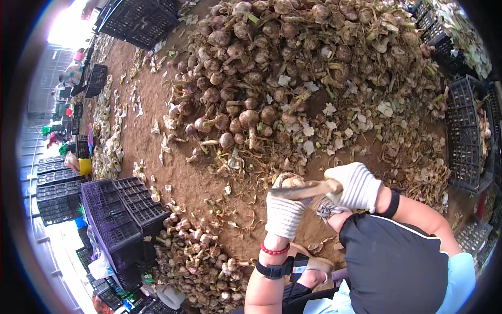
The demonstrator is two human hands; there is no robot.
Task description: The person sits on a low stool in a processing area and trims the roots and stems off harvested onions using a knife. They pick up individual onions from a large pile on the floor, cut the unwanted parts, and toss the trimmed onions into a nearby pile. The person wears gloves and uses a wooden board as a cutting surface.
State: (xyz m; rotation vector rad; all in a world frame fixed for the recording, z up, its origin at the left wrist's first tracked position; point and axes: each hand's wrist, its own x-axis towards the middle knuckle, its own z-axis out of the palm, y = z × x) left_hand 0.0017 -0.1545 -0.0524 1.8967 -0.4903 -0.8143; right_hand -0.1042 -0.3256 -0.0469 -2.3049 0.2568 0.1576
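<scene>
Both my hands wear white striped knit gloves. My left hand (287,215) closes around a garlic bulb (292,181), mostly covered by the fingers. In my right hand (356,187) is the handle of a flat cutting tool, probably a knife (300,191), blurred. Its long edge lies across the front of my left hand, by the bulb; whether it touches the bulb, I cannot tell. Beyond my hands spreads a big heap of soil-covered garlic with stems and roots (251,59). Left of my left forearm lies a second pile of garlic bulbs (200,259), with shorter stems.
Black plastic crates stand at the right (464,133), upper left (137,21) and left (141,202); a purple mesh (98,212) drapes one. Garlic skins and leaf scraps (341,133) litter the earth floor (141,106). Farther left, people (73,72) are among more crates.
</scene>
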